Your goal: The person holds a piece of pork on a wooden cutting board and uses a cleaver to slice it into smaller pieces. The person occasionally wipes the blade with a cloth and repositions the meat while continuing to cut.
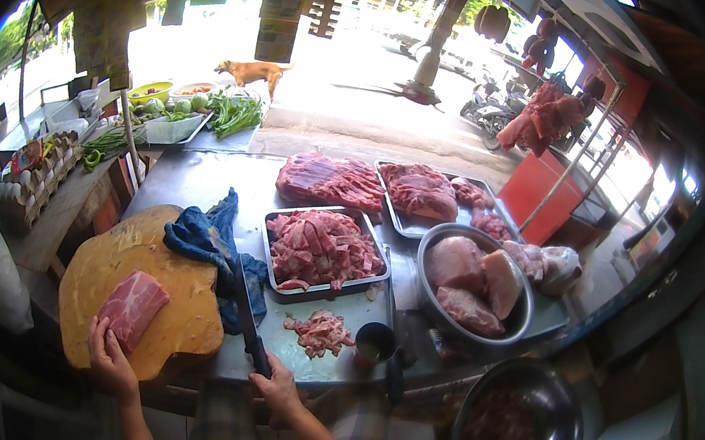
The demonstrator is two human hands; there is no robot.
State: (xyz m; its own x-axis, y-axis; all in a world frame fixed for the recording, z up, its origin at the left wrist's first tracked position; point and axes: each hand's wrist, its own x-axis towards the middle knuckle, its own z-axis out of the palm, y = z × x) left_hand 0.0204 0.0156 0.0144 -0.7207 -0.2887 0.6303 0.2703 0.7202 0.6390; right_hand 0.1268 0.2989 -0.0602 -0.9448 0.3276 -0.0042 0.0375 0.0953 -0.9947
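Observation:
On the rounded wooden chopping board [90, 276] lies a slab of raw meat [136, 310], pink with pale marbling. My left hand [111, 361] holds its near left end with the fingers. My right hand [282, 393] is closed round the black handle of a long knife [246, 302]. The blade points up and away, off the board's right side, and does not touch the meat. A blue cloth [200, 232] lies bunched over the board's far right edge, partly behind the blade. Right of the knife, a small heap of meat scraps [319, 334] sits on the metal table [290, 366].
A tray of cut meat [323, 247], a ribbed slab [331, 182] and another meat tray [417, 195] stand farther back. A metal bowl with big chunks [519, 315] is at right; a larger bowl [561, 421] sits lower. Vegetables [233, 113] and egg cartons [40, 182] are left.

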